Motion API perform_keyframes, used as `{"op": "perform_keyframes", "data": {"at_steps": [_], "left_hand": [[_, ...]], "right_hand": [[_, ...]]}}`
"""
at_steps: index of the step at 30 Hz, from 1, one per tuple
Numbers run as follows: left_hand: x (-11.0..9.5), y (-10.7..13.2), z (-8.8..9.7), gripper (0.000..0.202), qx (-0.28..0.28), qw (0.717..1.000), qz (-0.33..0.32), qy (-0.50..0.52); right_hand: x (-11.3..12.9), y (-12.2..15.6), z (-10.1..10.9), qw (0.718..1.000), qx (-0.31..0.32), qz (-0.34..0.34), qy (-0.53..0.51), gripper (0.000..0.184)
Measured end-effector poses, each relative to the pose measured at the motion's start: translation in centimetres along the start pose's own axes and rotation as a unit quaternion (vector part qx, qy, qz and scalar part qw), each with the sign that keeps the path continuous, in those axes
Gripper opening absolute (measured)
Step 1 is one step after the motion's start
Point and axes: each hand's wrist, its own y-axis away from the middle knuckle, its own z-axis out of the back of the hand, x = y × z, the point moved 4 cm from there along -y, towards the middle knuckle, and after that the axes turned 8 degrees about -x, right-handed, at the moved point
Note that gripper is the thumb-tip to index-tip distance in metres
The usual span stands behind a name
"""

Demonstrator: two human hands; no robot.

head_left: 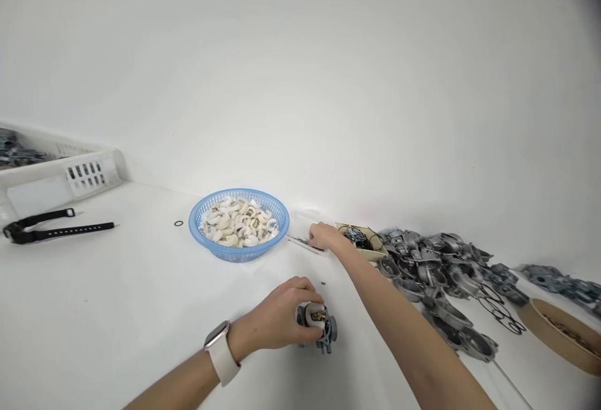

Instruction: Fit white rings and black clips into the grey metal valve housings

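My left hand (282,316), with a pale watch on the wrist, is closed around a small grey metal part (319,325) with a white piece set in it, held against the white table. My right hand (323,236) reaches far forward, fingers curled down onto thin metal pins (300,241) lying on the table beside the blue basket (206,225). What its fingertips pinch is too small to make out. The basket is full of white curved pieces (237,222).
A small tan tray (375,248) with black rings sits right of my right hand. A heap of grey metal castings (436,272) spreads to the right, with black O-rings (498,310) and a tan bowl (539,325). A white crate (89,172) and black strap (51,230) lie far left.
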Motion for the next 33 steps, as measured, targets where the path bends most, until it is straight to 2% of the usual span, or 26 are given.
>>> {"op": "perform_keyframes", "data": {"at_steps": [3,6,12,16,21,24,27,33], "left_hand": [[0.0,0.0,0.0,0.043,0.000,1.000,0.002,0.007],[-0.1,0.0,-0.1,0.039,0.002,1.000,0.001,0.010],[-0.1,0.2,-0.3,0.036,-0.005,1.000,-0.001,0.004],[-0.4,0.2,-0.2,0.034,-0.003,1.000,-0.001,0.009],[-0.5,0.2,-0.2,0.035,-0.005,1.000,0.006,-0.002],[-0.5,0.2,-0.3,0.036,-0.007,1.000,0.014,-0.005],[-0.7,0.2,-0.2,0.035,-0.001,1.000,0.016,-0.011],[-1.0,0.3,-0.1,0.035,0.003,1.000,0.010,-0.022]], "right_hand": [[0.3,-1.2,-0.3,0.999,0.029,-0.017,0.007,0.034],[0.5,-1.7,-0.3,0.999,0.040,-0.025,0.000,0.034],[0.1,-1.2,-0.1,0.998,0.045,-0.028,-0.041,0.032],[-1.0,0.0,-0.1,0.995,0.012,-0.013,-0.102,0.030],[-1.9,1.4,0.0,0.981,-0.058,0.000,-0.186,0.025],[-2.0,2.3,0.4,0.961,-0.109,0.018,-0.253,0.012],[-2.2,4.0,0.4,0.930,-0.148,0.038,-0.335,0.005],[-2.3,10.9,-1.8,0.861,-0.146,0.058,-0.483,0.012]]}}
